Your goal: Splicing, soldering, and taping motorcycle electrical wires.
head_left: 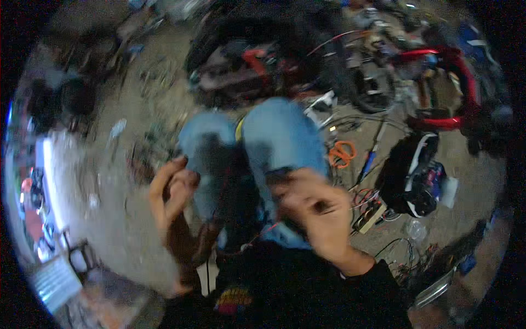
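Note:
Above my lap, my left hand (176, 205) is raised with its fingers bent and the thumb held apart, nothing visible between them. My right hand (320, 211) is closed over my right thigh, its fingers curled round something dark (280, 176) that blur keeps me from naming. A thin red wire (265, 231) runs from beneath that hand down toward my dark top. Both hands are smeared by motion. Blue jeans (282, 129) cover my raised knees, with dark patches on them.
Orange-handled scissors (342, 154) and a blue-handled tool (367, 164) lie on the dirt floor at right. Nearby are a black shoe (421, 189), tangled wires (397, 249) and a red frame (470, 93). A dark bulky object (230, 74) lies ahead.

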{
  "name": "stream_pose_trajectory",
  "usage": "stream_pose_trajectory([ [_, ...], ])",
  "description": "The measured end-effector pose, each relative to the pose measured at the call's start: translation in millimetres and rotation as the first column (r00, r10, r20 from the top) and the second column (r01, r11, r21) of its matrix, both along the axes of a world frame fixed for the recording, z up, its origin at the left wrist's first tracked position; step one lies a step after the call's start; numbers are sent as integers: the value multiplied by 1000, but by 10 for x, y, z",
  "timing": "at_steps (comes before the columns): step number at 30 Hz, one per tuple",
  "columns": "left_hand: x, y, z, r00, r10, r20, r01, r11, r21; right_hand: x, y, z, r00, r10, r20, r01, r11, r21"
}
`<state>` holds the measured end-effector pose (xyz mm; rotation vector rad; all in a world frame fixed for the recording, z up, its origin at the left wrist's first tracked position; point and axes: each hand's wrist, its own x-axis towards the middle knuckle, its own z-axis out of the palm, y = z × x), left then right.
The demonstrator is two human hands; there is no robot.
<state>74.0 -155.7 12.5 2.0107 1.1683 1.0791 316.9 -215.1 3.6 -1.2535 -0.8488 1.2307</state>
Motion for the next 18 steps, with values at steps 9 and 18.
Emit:
stream_pose_trajectory([
  [9,-228,-853,-66,985,-117,-124,-21,637,-771,198,-380,-287,962,-273,-12,273,962,16],
  [18,-594,-829,551,908,81,410,276,621,-734,-471,-869,-257,802,566,-191,-510,816,274],
])
